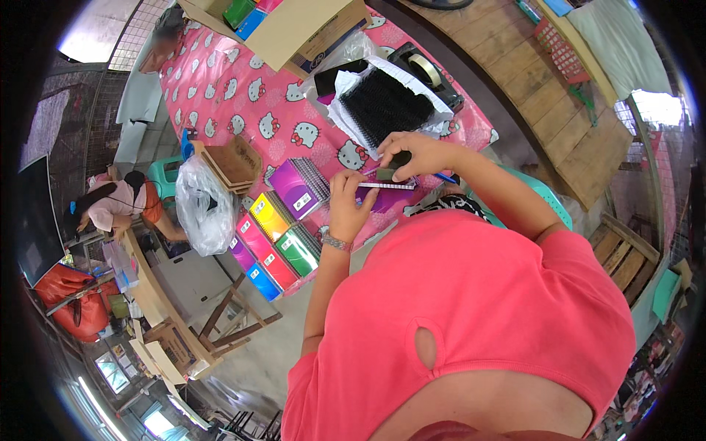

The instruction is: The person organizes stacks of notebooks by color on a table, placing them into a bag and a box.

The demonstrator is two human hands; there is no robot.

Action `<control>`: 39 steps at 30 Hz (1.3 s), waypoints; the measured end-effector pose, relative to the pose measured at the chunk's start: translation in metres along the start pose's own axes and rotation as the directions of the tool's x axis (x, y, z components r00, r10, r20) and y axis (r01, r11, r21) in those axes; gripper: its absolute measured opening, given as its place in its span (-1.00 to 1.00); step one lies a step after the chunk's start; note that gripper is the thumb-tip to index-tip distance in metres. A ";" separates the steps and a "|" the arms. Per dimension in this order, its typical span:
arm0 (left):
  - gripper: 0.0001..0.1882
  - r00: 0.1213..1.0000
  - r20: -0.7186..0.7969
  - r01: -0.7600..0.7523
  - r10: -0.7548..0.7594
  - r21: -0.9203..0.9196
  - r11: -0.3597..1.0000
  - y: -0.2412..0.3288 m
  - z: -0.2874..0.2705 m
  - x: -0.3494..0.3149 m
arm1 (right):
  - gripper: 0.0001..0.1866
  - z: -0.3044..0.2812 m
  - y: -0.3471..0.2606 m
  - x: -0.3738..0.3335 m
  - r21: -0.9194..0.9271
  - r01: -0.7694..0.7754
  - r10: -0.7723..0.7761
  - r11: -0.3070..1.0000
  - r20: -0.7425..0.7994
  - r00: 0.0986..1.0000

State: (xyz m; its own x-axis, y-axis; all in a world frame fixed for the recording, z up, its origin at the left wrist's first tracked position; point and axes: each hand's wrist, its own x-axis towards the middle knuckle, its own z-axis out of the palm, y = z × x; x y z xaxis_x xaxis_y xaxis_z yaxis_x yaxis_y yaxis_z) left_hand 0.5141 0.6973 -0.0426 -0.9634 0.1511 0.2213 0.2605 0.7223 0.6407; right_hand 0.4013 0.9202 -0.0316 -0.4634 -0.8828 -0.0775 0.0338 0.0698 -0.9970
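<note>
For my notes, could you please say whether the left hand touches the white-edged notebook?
Touching: head view shows the left hand gripping the notebook by one end.

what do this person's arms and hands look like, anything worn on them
The left hand and right hand are both ungloved. A greyish-brown patterned band circles the left wrist, its details too small to tell; no band shows on the right wrist. The plain coral-pink top has short sleeves, leaving both forearms uncovered.

No lettering readable. Small white labels (302, 201) on spiral notebooks (300, 248), near-left corner of worktop (243, 106); dark printed mark (318, 54) on cardboard box (298, 35), far edge.
</note>
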 end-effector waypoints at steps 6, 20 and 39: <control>-0.74 0.997 0.046 0.059 -0.057 -0.039 0.998 -0.005 -0.001 -0.002 | -0.61 0.006 0.006 0.009 0.216 -0.073 0.048 0.974 0.121 0.992; -0.76 0.990 0.061 0.139 -0.131 -0.152 0.979 -0.005 -0.001 -0.008 | -0.65 0.008 0.014 0.001 0.370 -0.007 -0.014 0.929 0.056 0.998; -0.51 0.965 0.041 0.255 -0.259 -0.373 0.892 -0.030 0.015 -0.022 | -0.67 0.020 0.007 0.014 0.546 0.002 -0.028 0.838 0.039 0.999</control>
State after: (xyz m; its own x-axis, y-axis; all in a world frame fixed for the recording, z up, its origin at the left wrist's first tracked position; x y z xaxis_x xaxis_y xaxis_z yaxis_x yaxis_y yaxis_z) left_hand 0.5262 0.6820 -0.0778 -0.9997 -0.0139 0.0178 0.0101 0.4307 0.9024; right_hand 0.4126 0.8995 -0.0394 -0.4289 -0.9020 -0.0491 0.5109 -0.1974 -0.8367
